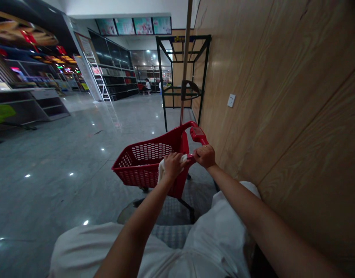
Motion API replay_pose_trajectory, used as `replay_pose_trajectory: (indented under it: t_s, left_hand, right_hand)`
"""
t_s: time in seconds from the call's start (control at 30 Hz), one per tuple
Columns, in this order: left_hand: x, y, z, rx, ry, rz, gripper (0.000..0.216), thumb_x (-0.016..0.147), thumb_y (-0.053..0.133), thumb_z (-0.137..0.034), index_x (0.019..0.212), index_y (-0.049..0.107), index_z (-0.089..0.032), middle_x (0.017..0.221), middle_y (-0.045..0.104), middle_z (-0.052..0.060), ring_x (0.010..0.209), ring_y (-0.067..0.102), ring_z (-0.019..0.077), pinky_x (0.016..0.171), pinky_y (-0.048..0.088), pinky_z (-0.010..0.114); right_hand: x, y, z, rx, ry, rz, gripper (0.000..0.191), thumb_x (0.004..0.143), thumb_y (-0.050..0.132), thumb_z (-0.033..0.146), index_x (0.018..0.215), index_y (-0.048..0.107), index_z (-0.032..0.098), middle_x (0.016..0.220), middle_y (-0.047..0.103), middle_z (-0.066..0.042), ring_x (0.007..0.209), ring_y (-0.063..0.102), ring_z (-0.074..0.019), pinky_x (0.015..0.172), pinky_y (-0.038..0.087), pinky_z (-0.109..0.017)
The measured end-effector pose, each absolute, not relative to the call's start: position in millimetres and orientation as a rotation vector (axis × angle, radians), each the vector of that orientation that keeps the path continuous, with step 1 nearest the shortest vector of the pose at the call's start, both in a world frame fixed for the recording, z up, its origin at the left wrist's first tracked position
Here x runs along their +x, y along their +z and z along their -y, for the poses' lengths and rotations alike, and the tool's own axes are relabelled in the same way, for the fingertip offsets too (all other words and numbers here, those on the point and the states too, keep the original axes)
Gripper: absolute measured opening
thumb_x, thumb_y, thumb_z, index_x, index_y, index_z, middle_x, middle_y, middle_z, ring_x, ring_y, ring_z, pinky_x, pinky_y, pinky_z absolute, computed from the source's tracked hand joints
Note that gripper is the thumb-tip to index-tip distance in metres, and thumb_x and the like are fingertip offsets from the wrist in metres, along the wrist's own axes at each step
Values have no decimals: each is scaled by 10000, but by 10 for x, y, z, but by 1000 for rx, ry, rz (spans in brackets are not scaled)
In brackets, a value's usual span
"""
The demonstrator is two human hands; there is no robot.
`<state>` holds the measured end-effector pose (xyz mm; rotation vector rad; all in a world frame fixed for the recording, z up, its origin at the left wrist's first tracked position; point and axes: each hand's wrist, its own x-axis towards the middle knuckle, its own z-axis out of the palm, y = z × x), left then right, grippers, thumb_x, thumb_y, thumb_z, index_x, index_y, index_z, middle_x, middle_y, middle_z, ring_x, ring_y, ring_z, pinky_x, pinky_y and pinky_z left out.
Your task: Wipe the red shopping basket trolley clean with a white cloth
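Observation:
In front of my knees stands a red plastic shopping cart (148, 175) with perforated sides and dark wheeled legs. My right hand (205, 156) is closed around its red handle (191, 156), close to the corner. Just to the left, my left hand (173, 166) presses a white cloth (161, 170) against the cart's handle end, its fingers bent over the cloth. Part of the cloth hangs down over the basket's rim; the rest is hidden under the fingers. The basket's inside shows only in part.
A wood-panelled wall (252, 96) with a white socket (231, 100) runs close on my right. Beyond the cart are a pole (186, 50) and a dark green metal rack (206, 69). A ladder (97, 77) and a seated person (147, 85) are farther back. A green cart (2, 114) stands left.

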<state>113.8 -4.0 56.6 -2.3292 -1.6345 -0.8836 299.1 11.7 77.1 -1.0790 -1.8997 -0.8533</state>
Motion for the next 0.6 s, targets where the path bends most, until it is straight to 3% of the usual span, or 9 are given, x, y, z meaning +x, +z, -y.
replay_pose_trajectory:
  t_s: [0.13, 0.43, 0.6]
  left_hand:
    - [966, 468, 50, -2351, -814, 1625, 340, 846, 513, -507, 1036, 628, -251, 978, 649, 66, 954, 550, 218, 847, 339, 336]
    - [-513, 69, -86, -2145, -599, 1636, 258, 851, 512, -426, 844, 650, -209, 883, 647, 66, 890, 568, 236, 794, 372, 344]
    - [-189, 179, -82, -2233, -639, 1638, 314, 867, 491, -473, 787, 637, -208, 855, 654, 57, 838, 567, 210, 772, 376, 321]
  right_hand:
    - [3059, 771, -120, -1070, -836, 1934, 301, 846, 453, 230, 557, 534, 202, 555, 552, -27, 589, 431, -165, 660, 285, -326]
    - [3093, 776, -101, -1075, -837, 1964, 315, 848, 445, 231, 552, 545, 196, 559, 575, -25, 586, 440, -158, 667, 278, -319]
    - [3056, 747, -124, -1112, -858, 1896, 323, 837, 450, 234, 529, 539, 196, 535, 562, -27, 574, 431, -161, 660, 275, -322]
